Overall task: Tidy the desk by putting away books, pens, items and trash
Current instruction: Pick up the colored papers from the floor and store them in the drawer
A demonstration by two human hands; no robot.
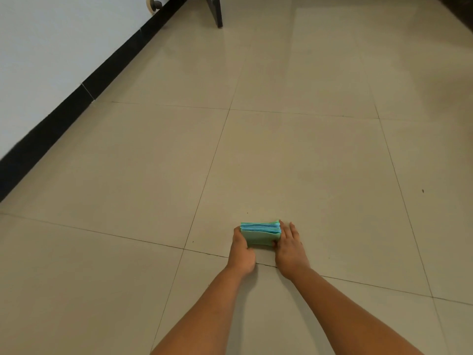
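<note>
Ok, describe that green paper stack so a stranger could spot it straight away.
On the beige tiled floor, low in the view, both arms reach forward. Between the left hand and right hand sits the stack, the only green and blue thing there.

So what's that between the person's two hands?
A stack of green and blue paper sheets, held between the left hand and right hand above the tiled floor, in the head view.
</note>
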